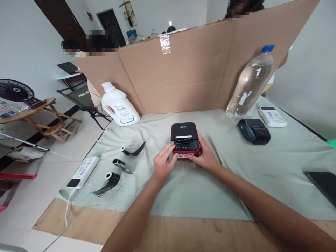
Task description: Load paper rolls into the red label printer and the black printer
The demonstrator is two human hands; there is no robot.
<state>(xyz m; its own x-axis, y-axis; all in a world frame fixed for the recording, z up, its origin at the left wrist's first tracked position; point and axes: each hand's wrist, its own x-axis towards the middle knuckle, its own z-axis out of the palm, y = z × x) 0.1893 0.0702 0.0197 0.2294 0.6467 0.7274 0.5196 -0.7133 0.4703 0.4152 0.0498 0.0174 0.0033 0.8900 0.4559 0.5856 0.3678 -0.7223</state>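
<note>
Person's view fwd & down onto a table w/ pale green cloth (189, 189); bare wood shows along the near edge. A small red-and-black printer (182, 131) sits on the cloth approx. mid-table, btwn the person's two hands. The left hand (162, 162) clasps its near left corner, fingertips up on the top edge, thumb by the near face. The right hand (207, 155) clasps the right side, fingers along it, thumb across the near face. Hands are apart from each other, thumbs pointing inward; can't tell how firm the hold is. Most of the printer's top lies on the far side of the hands, uncovered.

Left of the left hand: three black rolls (112, 178) w/ loose tails, then a white box (82, 171) w/ cable at the table's left edge. Far left: white jug (120, 106). Far right: clear bottle w/ blue cap (249, 84), leaning; nearer, a black device (253, 131) & another white unit (272, 116). Near right edge: dark phone (322, 185), partly cut off. A cardboard screen (181, 73) stands along the far side.
</note>
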